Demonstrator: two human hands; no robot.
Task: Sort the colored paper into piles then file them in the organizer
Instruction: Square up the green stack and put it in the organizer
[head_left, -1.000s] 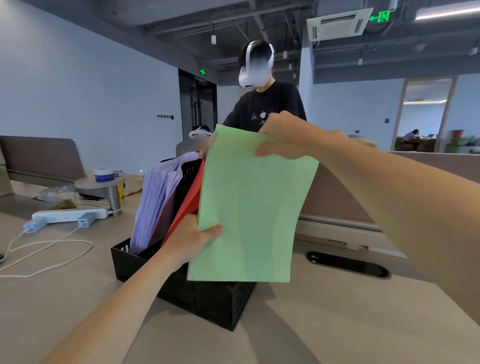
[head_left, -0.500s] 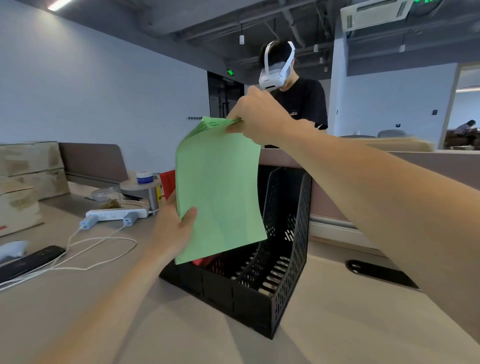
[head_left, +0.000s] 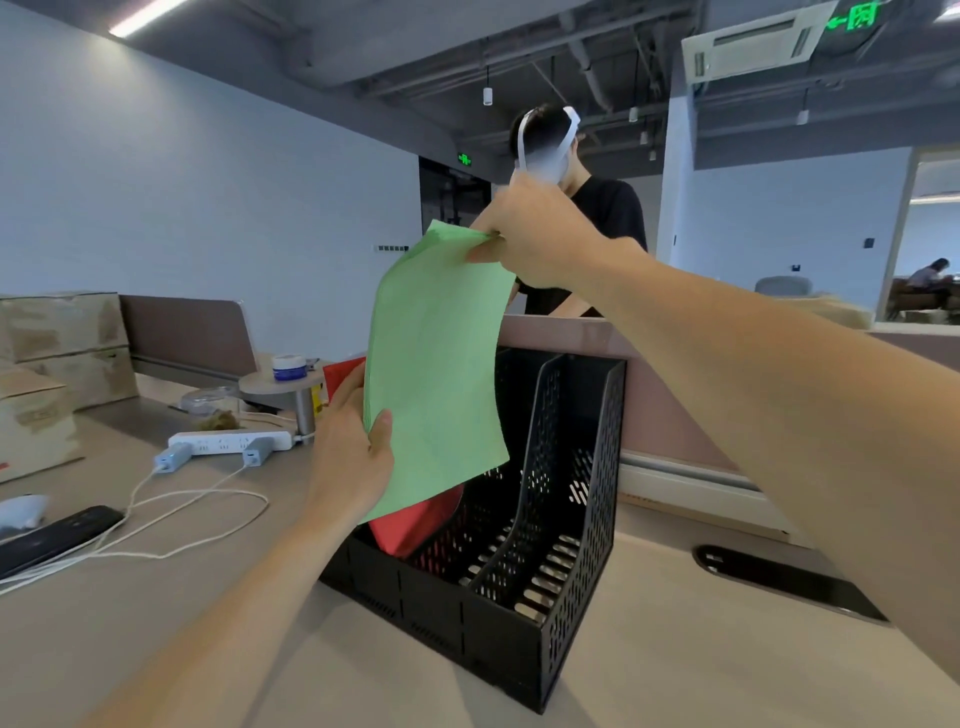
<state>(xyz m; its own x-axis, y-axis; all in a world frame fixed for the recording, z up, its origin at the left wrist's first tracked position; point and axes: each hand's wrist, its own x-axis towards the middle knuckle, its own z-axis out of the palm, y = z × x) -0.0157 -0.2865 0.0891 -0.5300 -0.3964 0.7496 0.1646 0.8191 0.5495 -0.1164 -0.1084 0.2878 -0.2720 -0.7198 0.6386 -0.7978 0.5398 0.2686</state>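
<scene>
A person held a green paper stack (head_left: 441, 364) above the black organizer (head_left: 519, 623), the right hand (head_left: 540, 239) pinching its top edge and the left hand (head_left: 353, 457) gripping its lower left side. Red paper (head_left: 415, 525) already stood in a left slot, and the green appeared still unfiled. A power strip (head_left: 228, 441) and phone (head_left: 52, 535) lay far left, well apart.

A thin stack of light green paper (head_left: 436, 374) hangs upright and slightly curled over the black perforated file organizer (head_left: 582, 467) on the worktop (head_left: 675, 649). The right hand (head_left: 540, 234) pinches its top corner and the left hand (head_left: 353, 447) holds its left edge. Red paper (head_left: 410, 525) leans in a compartment toward the organizer's left.
</scene>
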